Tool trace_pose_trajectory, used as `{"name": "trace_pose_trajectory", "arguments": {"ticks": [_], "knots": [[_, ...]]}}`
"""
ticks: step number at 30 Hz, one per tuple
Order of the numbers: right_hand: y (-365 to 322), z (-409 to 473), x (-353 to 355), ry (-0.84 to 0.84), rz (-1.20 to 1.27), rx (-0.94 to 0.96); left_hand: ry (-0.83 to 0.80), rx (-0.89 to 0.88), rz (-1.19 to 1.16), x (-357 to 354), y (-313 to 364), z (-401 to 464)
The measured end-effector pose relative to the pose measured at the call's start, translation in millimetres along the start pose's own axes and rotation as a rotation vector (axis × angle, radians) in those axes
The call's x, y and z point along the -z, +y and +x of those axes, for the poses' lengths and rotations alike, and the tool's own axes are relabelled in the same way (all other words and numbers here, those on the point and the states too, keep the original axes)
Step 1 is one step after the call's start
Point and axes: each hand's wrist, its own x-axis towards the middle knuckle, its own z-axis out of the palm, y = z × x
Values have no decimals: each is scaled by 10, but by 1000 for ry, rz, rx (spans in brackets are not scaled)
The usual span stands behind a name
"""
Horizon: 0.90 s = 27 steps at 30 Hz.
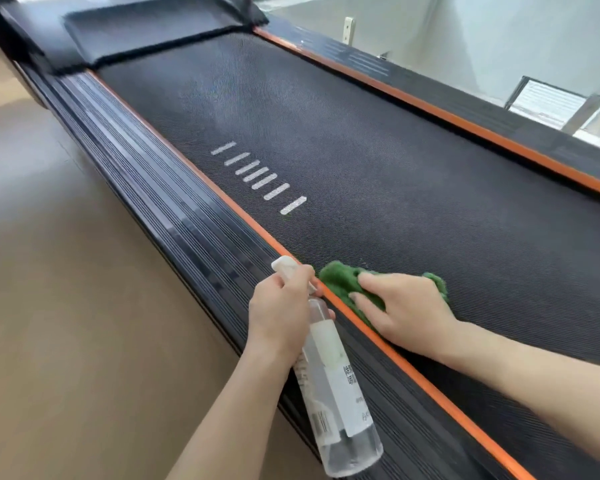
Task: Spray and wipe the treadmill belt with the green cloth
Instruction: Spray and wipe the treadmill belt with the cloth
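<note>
The black textured treadmill belt point(378, 174) runs diagonally from the upper left to the lower right, with several white dashes printed on it. My right hand point(404, 306) presses the green cloth point(340, 282) flat on the belt, close to the near orange trim. My left hand point(279, 306) grips the neck of a clear spray bottle point(336, 386) with a white nozzle, held over the ribbed side rail and pointing up along the belt.
Orange trim strips point(413, 368) line both sides of the belt, with a ribbed dark side rail point(160, 202) on the near side. The motor cover point(153, 32) sits at the far end. Beige floor point(66, 306) lies to the left, and a window is on the right.
</note>
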Motion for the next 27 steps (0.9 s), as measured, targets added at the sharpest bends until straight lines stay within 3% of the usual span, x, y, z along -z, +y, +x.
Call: {"name": "trace_pose_trajectory", "arguments": {"ticks": [3,6,13,17,22,25,27], "knots": [[146,-181,86,28,-37,128,5,-7,-1,-14,-6,8],[85,242,-69,99,-107,248,9,-17,13,-22,-11,-1],[-377,1622,-481,78,-117,-211,32,-23,10,-8,20,-2],[-303,959,-296,11,-74,-102,33,-21,45,-5,51,-8],[-3,-214,98,50,-57,-6,58,-10,58,-37,50,-4],[169,-56,44,64,-91,165,68,-15,42,-44,34,-9],[336,382,-55,108,-159,88,59,-20,46,-47,20,-9]]}}
